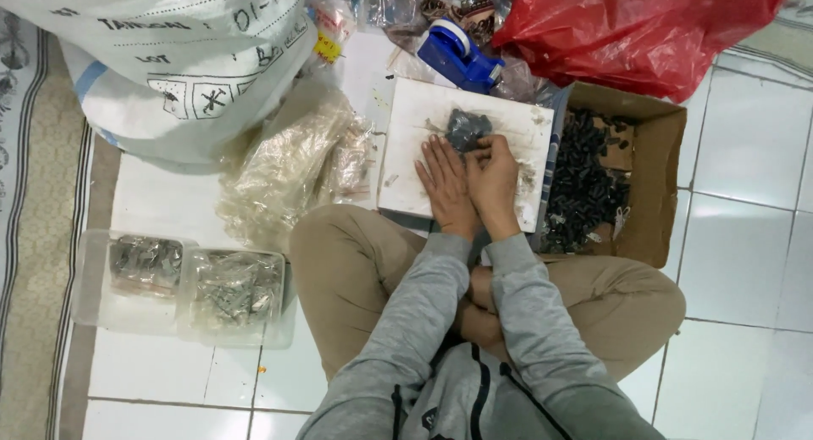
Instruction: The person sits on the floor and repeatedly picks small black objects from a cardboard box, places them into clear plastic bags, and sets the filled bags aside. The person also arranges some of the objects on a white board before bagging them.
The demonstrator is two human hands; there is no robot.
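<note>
Small dark parts pile point(467, 128) at 12 o'clock on white board point(423, 143): loose, light, hard. Left hand point(445, 184) flat, fingers released; right hand point(493, 179) pinching pile edge

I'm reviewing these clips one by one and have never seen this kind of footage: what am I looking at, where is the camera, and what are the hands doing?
There is no machine here. The single picture comes from a camera on a person's head, looking down at their lap as they sit cross-legged on a tiled floor. The left hand lies flat on a white board. The right hand fingers a small pile of dark parts. A cardboard box of similar dark pieces sits on the right, clear plastic tubs on the left.
</note>
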